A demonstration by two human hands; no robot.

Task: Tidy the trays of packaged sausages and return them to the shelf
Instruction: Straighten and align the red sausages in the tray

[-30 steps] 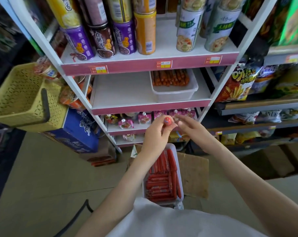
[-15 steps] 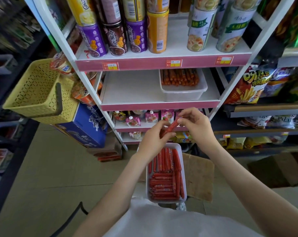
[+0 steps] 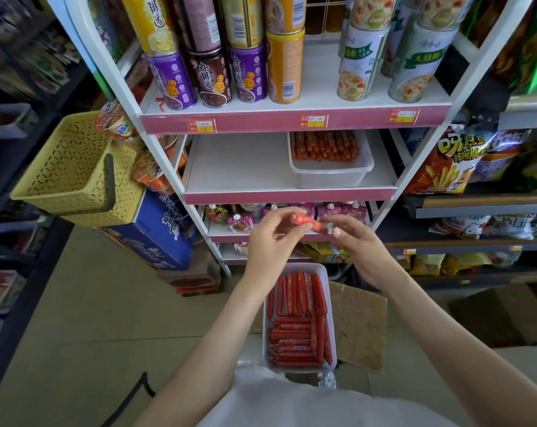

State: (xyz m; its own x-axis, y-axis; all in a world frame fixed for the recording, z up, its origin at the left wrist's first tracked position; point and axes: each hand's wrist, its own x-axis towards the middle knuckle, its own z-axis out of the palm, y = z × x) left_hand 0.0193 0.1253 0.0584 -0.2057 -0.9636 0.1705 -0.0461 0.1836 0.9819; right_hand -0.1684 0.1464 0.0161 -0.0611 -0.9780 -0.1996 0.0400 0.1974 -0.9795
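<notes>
Head view: nearest, the near tray (image 3: 296,267) of red sausages (image 3: 295,337) sits low over cardboard (image 3: 359,328) and tan floor (image 3: 76,318). Above it, the left hand (image 3: 270,245) and right hand (image 3: 364,255) pinch a single sausage (image 3: 307,222) by its ends. Farther off, a second tray (image 3: 331,176) rests on the white shelf (image 3: 239,167).

Purple can (image 3: 171,81), left end of the shelf (image 3: 353,121): 好粥道
Green-labelled can (image 3: 421,61), right end: 木糖醇
Price tag (image 3: 201,126), shelf's front edge: 品名, 售价
Noodle cup (image 3: 119,126), beside the left upright: mini
Crisp bag (image 3: 449,158): 咔嚓脆
</notes>
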